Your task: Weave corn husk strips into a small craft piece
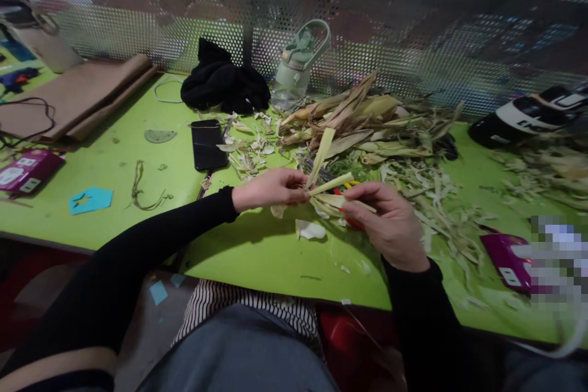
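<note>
Pale folded corn husk strips (323, 156) fan out from the pinched fingers of my left hand (275, 188), above the green table. My right hand (388, 220) is closed with thumb and fingertips on the end of one strip on the right side of this bunch. Just behind the right fingers lies a red object (353, 218), mostly hidden, so its kind does not show. A broad piece of pale husk (310, 229) lies on the table below the hands.
Beyond my hands is a heap of dry corn husks (358, 116), with shredded strips (436, 208) to the right. A phone (209, 144), black cloth (225, 82) and green bottle (293, 70) stand or lie behind. A perforated metal screen (184, 12) borders the back.
</note>
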Tool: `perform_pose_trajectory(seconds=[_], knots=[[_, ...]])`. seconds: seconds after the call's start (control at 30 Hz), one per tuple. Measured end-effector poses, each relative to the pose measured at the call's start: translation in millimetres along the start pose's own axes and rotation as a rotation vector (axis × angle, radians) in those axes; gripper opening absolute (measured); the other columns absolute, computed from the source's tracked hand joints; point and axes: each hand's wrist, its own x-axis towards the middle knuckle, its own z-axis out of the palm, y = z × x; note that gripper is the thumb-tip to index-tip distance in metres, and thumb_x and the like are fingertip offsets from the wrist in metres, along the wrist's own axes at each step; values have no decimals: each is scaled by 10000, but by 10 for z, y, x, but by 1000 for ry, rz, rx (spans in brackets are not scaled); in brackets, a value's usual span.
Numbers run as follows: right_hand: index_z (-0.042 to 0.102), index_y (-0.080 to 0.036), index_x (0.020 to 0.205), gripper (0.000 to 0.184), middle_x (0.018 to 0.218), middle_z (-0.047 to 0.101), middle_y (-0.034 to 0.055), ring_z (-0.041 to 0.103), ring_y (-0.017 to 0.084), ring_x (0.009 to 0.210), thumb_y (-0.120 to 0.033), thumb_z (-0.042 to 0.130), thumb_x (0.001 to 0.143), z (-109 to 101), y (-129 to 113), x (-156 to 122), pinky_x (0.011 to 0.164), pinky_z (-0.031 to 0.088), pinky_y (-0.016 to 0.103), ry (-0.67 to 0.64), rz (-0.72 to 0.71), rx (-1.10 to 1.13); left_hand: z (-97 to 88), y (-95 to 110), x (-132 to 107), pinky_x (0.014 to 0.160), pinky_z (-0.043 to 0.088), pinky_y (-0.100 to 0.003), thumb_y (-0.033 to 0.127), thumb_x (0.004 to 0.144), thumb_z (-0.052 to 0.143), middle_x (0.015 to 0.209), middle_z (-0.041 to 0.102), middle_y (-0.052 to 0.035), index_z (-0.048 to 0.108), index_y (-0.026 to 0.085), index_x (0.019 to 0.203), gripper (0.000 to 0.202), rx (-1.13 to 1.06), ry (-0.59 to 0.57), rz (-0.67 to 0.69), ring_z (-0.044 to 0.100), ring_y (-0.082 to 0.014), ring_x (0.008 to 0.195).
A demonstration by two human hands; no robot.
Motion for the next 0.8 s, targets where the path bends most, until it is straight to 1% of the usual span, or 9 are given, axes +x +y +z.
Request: perform_pose_trajectory(seconds=[0.1, 0.17, 0.23, 0.3, 0.4, 0.47, 0.53, 0.63, 0.8], knots=[[689, -234, 844, 142, 822, 717, 16, 676, 152, 685, -342, 772, 803, 108, 11, -24, 598, 584, 279, -20, -102, -55, 87, -1, -28, 591, 297, -250, 184, 854, 622, 637, 496, 49, 611, 150, 784, 79, 367, 142, 90, 406, -84, 577], [687, -238, 923, 153, 881, 734, 27, 709, 170, 768, -346, 745, 832, 169, 43, -26, 671, 612, 310, -29, -153, -80, 123, -8, -40, 583, 268, -254, 176, 846, 621, 614, 449, 55, 564, 153, 712, 148, 397, 172, 123, 362, -81, 567], [669, -242, 1057, 225, 969, 748, 43, 723, 179, 834, -333, 721, 857, 213, 89, -21, 724, 621, 335, -39, -193, -121, 140, -19, -38, 592, 311, -243, 200, 868, 607, 637, 474, 52, 551, 151, 728, 158, 206, 127, 110, 406, -78, 582], [657, -240, 1118, 267, 1011, 752, 53, 723, 183, 863, -293, 718, 863, 234, 130, -10, 761, 618, 352, -37, -270, -210, 141, -24, -29, 634, 395, -236, 219, 887, 598, 693, 544, 36, 569, 140, 794, 125, -63, 47, 74, 492, -77, 624], [698, -245, 1017, 139, 976, 756, 44, 717, 186, 880, -203, 676, 886, 217, 136, 9, 806, 599, 366, 14, -440, -363, 134, -21, -15, 695, 471, -242, 244, 873, 648, 740, 619, 14, 590, 121, 846, 138, -354, -25, 24, 570, -71, 659], [715, -252, 965, 144, 969, 759, 42, 716, 192, 899, -165, 611, 915, 179, 102, 26, 819, 589, 374, 55, -498, -406, 133, -22, -10, 698, 484, -235, 270, 839, 706, 731, 637, 16, 605, 115, 840, 185, -449, -29, 6, 577, -61, 644], [723, -256, 946, 169, 976, 762, 46, 719, 201, 904, -162, 584, 921, 135, 59, 45, 810, 587, 376, 55, -501, -435, 132, -33, -4, 703, 491, -230, 266, 816, 737, 733, 652, 18, 622, 114, 844, 193, -511, -25, -7, 582, -52, 640], [736, -255, 934, 131, 958, 769, 53, 726, 213, 892, -198, 622, 903, 78, 21, 75, 789, 589, 373, -25, -510, -500, 127, -50, 9, 721, 496, -225, 210, 829, 713, 776, 681, 4, 623, 113, 835, 132, -594, -13, -22, 596, -44, 655], [748, -260, 1033, 179, 993, 776, 68, 733, 228, 893, -285, 595, 943, 9, 33, 86, 773, 588, 374, -107, -545, -534, 107, -21, 9, 718, 483, -208, 166, 865, 653, 781, 670, 11, 607, 116, 817, 84, -666, -18, -54, 576, -31, 639]])
